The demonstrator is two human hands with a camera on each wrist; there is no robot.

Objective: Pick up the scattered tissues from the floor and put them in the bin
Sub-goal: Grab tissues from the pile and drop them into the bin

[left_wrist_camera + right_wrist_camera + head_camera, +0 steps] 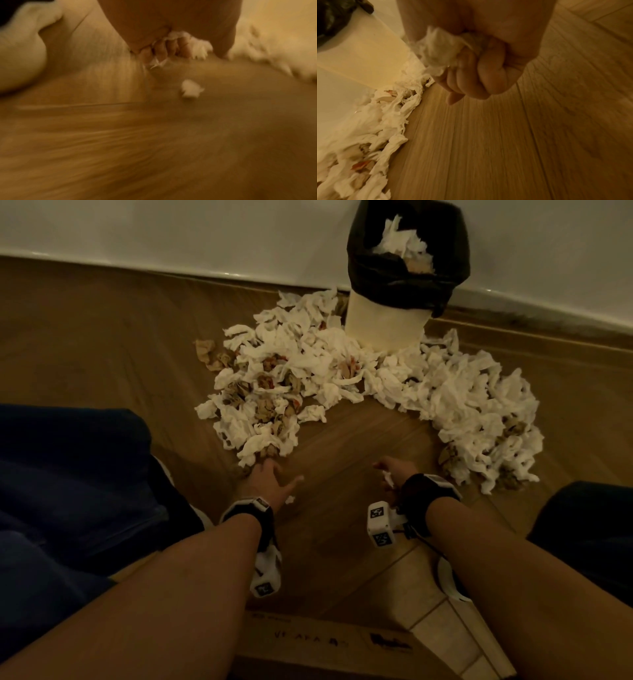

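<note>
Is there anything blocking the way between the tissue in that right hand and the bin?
Nothing solid. Between the right hand, which grips a tissue, and the bin lies bare floor, then loose tissues heaped around its base. The bin's top is open.

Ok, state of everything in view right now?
Bin: upright against the wall, black liner, tissues inside.
Floor tissues: heaped around the bin's base.
Left hand: at the heap's near edge, gripping tissue bits.
Right hand: fist closed on a white tissue.
</note>
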